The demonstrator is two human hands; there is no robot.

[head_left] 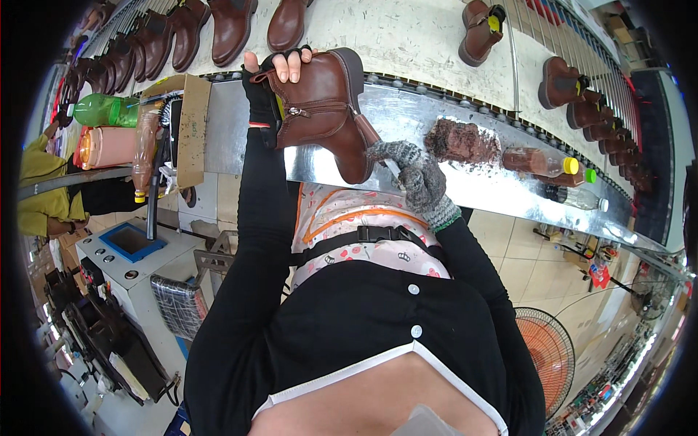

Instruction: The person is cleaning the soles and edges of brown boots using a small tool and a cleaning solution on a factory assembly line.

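Note:
A brown leather ankle boot [320,94] with a side zipper is tilted sideways over the metal work ledge, its toe toward me. My left hand [280,73], in a black fingerless glove, grips it at the ankle opening. In a grey knitted glove, my right hand [418,182] is closed beside the toe. From its fingers sticks a small tool [392,167] with a pale part; its kind is not clear. A brown strip-like piece [367,129] lies against the sole edge; whether it belongs to the tool I cannot tell.
Right on the ledge are a brown-stained pad [465,142] and several bottles, one yellow-capped [538,161]. At left stands a cardboard box [193,131] beside a green bottle [105,110]. More boots [233,29] line the conveyor [407,43]. A fan [542,356] stands low right.

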